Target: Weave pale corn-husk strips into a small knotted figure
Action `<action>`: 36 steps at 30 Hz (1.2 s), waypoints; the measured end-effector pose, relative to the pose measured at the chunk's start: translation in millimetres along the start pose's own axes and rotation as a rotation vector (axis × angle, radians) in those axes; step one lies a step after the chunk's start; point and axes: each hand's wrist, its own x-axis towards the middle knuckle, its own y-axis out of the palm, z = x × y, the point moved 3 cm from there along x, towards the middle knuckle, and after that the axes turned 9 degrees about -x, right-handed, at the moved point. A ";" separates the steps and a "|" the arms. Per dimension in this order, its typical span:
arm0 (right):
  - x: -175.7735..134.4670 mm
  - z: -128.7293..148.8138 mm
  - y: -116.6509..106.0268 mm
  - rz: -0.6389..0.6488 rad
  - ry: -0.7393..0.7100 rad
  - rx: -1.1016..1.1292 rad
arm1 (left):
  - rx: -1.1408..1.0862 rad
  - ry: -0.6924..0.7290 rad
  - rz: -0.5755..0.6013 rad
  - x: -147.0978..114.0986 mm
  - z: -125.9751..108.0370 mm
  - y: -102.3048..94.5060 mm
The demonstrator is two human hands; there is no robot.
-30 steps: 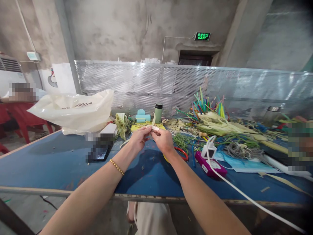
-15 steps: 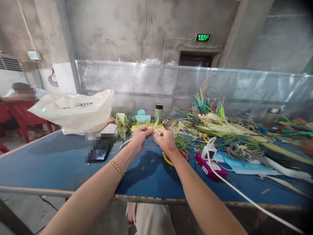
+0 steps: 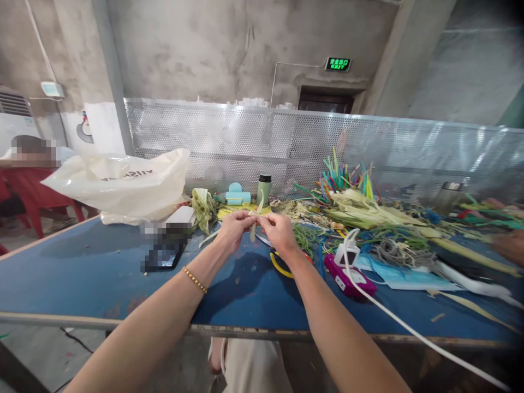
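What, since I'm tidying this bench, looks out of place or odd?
The white cable stands out: it slants across the purple power strip and over the front of the table, where it might get snagged.

We get muted light: the exit sign (image 3: 338,64) glows green at one o'clock, glare streaks the metal screen (image 3: 311,142) near three, soft shadow darkens the tabletop (image 3: 254,300) at six, black swallows the two-o'clock corner

Pale strip (image 3: 261,203): I lose its middle behind left hand (image 3: 234,230) and right hand (image 3: 280,231) | scissors (image 3: 280,268): part-covered by right forearm (image 3: 339,305) | phone (image 3: 167,257): pixelated, screen unreadable to me | shape at right edge (image 3: 508,246): cut off, too blurred to name | white cable (image 3: 393,314): runs out of frame.
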 end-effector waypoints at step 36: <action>0.8 4.9 -13.1 0.121 -0.307 -0.303 | 0.060 -0.022 0.059 3.1 -12.9 -4.6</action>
